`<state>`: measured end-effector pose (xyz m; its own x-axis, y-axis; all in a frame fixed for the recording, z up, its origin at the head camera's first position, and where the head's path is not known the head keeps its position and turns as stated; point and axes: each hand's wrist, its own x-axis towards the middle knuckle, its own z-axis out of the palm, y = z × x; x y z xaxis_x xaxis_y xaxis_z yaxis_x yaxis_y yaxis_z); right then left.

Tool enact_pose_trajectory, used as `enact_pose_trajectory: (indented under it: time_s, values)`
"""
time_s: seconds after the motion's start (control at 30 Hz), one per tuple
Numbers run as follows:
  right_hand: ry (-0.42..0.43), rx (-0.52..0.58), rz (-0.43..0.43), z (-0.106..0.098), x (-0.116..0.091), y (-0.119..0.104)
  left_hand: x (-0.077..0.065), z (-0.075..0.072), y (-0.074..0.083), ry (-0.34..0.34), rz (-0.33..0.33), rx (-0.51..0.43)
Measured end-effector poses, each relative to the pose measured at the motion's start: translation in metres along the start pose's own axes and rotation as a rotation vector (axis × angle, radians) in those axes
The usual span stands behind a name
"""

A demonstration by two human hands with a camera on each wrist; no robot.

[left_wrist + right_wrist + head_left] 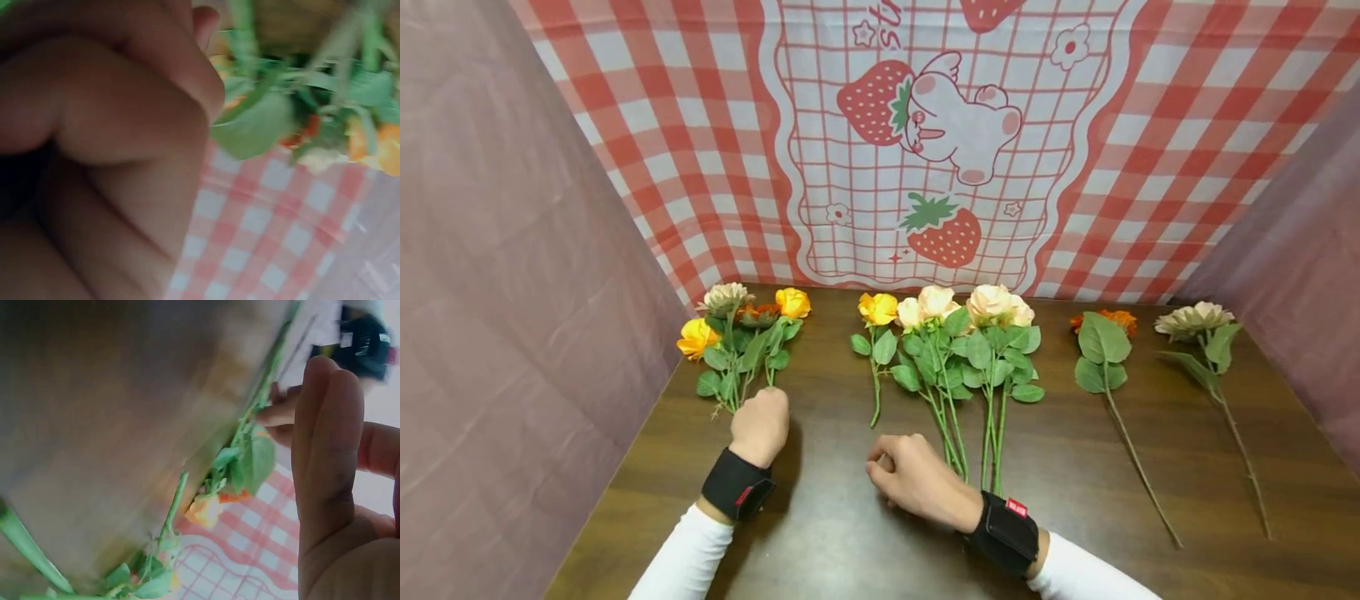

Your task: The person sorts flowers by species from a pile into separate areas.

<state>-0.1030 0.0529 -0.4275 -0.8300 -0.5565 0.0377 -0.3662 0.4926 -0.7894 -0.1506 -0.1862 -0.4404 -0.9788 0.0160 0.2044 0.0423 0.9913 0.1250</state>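
Observation:
My left hand (761, 427) is at the lower stems of a bunch on the left side of the table. Its fingers curl round the stem of a yellow-orange rose (793, 302). Beside that rose lie another yellow-orange rose (697, 338), a dark orange flower (758, 315) and a cream flower (726, 297). In the left wrist view the curled fingers (125, 106) hide the grip itself. My right hand (921, 475) hovers by the front of the table, loosely bent and holding nothing. Nearest it are a single yellow rose (878, 309) and the pale rose stems (951, 425).
Pale peach roses (935, 303) lie in two clusters at the middle back. Farther right are an orange flower (1105, 342) with big leaves and a cream flower (1197, 321) on a long stem. A red-checked cloth (700, 125) hangs behind the brown table (827, 500).

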Motion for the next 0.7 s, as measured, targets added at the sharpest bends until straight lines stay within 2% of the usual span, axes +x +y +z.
enact_pose_trajectory:
  time_s: [0.07, 0.13, 0.3, 0.4, 0.57, 0.7]
  values:
    - [-0.013, 0.054, 0.003, 0.0, -0.009, 0.0, 0.004, 0.004, -0.006, -0.05, -0.036, 0.006]
    - [-0.017, 0.082, 0.01, -0.001, -0.016, 0.001, 0.008, 0.006, -0.011, -0.088, -0.045, -0.013]
    - [0.008, 0.117, 0.021, -0.006, -0.024, 0.006, 0.012, 0.005, -0.02, -0.14, -0.024, -0.124]
    - [0.029, 0.13, 0.02, -0.009, -0.023, 0.008, 0.012, 0.002, -0.02, -0.151, -0.011, -0.206]
    - [0.06, 0.159, 0.018, -0.011, -0.017, 0.01, 0.007, -0.005, -0.008, -0.069, 0.05, -0.326]
    - [0.127, 0.213, 0.015, -0.012, -0.007, 0.011, -0.003, -0.015, 0.014, 0.024, 0.154, -0.422]
